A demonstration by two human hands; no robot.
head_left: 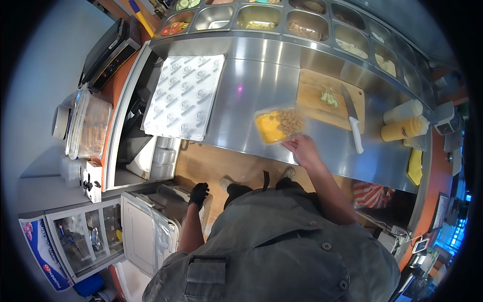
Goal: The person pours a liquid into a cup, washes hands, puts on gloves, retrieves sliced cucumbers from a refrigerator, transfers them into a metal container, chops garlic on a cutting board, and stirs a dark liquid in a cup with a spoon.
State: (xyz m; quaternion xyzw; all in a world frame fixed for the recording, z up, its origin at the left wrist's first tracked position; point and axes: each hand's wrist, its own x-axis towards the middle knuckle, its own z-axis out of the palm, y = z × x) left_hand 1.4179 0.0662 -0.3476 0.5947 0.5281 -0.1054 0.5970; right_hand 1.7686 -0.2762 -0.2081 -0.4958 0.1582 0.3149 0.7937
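My bare right hand [302, 149] pinches the near right corner of a clear plastic food container [262, 139]. Inside the container, smooth yellow food [270, 126] fills the left side and small tan chunks [291, 121] the right. It is over the front of the steel counter [241, 110]; whether it touches the surface I cannot tell. Down at the left, my black-gloved left hand [199, 194] hangs beside a grey bin [151, 226], its fingers curled with nothing visible in them. Beyond the container, a wooden cutting board [312, 95] carries pale chopped pieces [329, 97] and a white-handled knife [351, 113].
Steel food pans [307, 26] line the counter's back. Printed wrapping paper [185, 95] lies at the left. Squeeze bottles [402, 128] and a yellow cloth [415, 167] are at the right. A plastic tub [89, 126] and a black-lidded appliance [108, 55] stand on the left side.
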